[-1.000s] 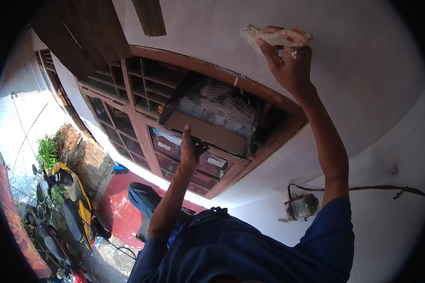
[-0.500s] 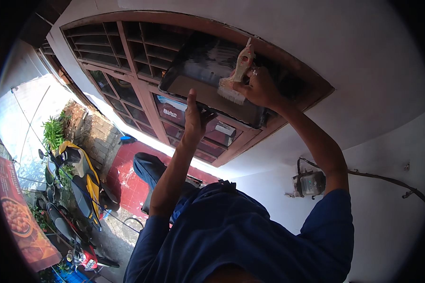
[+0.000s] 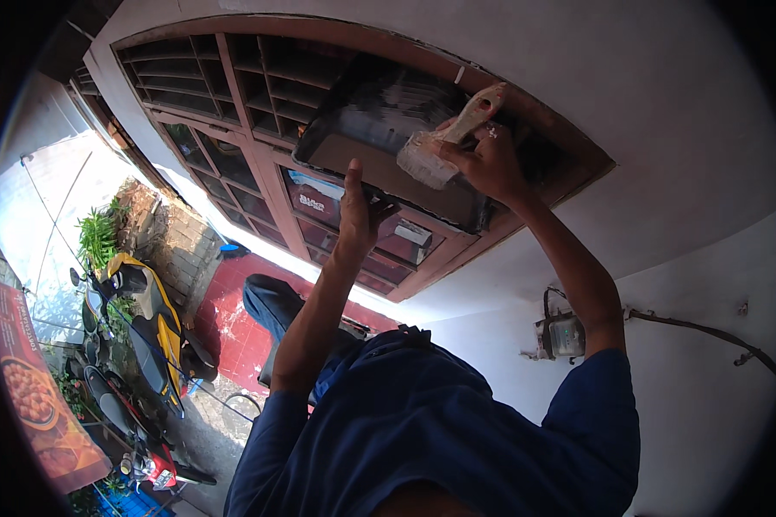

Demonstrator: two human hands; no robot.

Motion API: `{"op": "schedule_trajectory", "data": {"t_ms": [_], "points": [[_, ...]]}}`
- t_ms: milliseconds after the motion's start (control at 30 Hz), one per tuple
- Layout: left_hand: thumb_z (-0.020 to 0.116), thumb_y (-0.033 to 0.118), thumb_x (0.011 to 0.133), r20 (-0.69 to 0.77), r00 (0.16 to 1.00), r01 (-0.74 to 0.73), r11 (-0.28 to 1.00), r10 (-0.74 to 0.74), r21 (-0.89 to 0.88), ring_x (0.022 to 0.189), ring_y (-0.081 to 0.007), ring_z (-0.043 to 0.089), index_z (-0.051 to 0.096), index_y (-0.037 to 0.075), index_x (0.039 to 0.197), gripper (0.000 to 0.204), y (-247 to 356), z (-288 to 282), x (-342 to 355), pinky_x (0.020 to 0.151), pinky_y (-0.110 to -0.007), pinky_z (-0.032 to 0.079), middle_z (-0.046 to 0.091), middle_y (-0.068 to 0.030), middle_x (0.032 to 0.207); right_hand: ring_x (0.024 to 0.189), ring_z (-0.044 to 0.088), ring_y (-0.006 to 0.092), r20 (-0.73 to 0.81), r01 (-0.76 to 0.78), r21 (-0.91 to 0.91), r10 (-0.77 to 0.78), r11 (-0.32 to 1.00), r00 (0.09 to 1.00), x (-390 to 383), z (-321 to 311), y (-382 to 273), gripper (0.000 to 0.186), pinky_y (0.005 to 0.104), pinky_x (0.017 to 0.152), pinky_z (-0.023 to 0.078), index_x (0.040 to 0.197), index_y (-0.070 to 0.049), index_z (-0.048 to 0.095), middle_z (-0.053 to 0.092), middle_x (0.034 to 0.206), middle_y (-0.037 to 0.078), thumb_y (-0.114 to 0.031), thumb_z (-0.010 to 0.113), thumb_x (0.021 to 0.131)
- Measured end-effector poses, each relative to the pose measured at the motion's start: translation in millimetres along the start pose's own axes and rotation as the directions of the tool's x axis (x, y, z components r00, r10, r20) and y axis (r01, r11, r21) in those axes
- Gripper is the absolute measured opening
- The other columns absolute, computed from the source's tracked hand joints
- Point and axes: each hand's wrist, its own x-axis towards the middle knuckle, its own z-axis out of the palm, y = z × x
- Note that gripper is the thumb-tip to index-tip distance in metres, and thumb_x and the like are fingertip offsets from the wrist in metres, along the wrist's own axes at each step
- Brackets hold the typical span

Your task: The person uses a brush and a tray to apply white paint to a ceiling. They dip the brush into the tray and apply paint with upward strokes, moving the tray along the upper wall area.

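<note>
My left hand [image 3: 359, 207] grips the lower edge of a black tray [image 3: 349, 151], which has a greyish-brown band and white streaks inside. My right hand [image 3: 489, 168] is closed on a paintbrush [image 3: 477, 110] with a pale, red-speckled handle. Its white-caked bristles lie over the tray, perhaps touching it; contact is hard to tell. Behind the tray is a brown wooden window frame [image 3: 420, 278] with louvred openings and glass panes.
A white wall [image 3: 647, 103] surrounds the window, with a meter box [image 3: 566, 336] and cable at right. Down at left are parked motorbikes [image 3: 151, 349], a red tiled floor [image 3: 226, 306], plants [image 3: 102, 237] and a red banner [image 3: 39, 396]. My legs show below.
My right hand has brought the brush down from the upper wall onto the tray area; since half a second ago the handle has tipped rightward. The view has shifted.
</note>
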Motion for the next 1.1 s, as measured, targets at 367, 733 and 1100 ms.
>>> {"op": "schedule_trajectory", "data": {"t_ms": [367,733,1100], "points": [[0.035,0.07,0.083,0.015,1.0,-0.016,1.0,0.016,0.018,0.11,-0.0298,0.051,0.043,0.005,0.124,0.077,2.7,3.9,-1.6,0.092,-0.046,0.042,0.048,-0.0177,0.121,0.079,0.061,0.0107,-0.266,-0.051,0.514,0.216,0.856,0.939,-41.2,5.2,-13.4,0.024,0.0238,0.071,0.05,0.096,0.005,0.06,0.064,0.086,0.008,-0.014,0.067,0.082],[0.036,0.067,0.085,0.01,0.999,-0.041,0.999,0.041,-0.008,0.103,-0.0265,0.055,0.048,0.007,0.118,0.069,-1.8,-3.2,0.7,0.089,-0.044,0.044,0.053,-0.0135,0.113,0.07,0.065,0.0153,-0.518,0.271,-0.073,-0.269,0.96,0.812,31.2,-48.2,-30.3,0.02,0.027,0.065,0.05,0.085,0.002,0.064,0.066,0.078,0.01,-0.017,0.066,0.082],[0.04,0.066,0.084,-0.068,0.997,-0.049,0.998,0.047,-0.034,0.088,-0.0196,0.057,0.05,0.009,0.11,0.064,-1.8,3.0,-0.6,0.076,-0.034,0.047,0.055,-0.0085,0.096,0.06,0.061,0.0293,-0.231,0.34,-0.575,-0.547,0.744,0.805,98.5,-85.7,-48.3,0.022,0.0358,0.058,0.05,0.077,0.002,0.062,0.062,0.07,0.014,-0.018,0.068,0.074]]}}
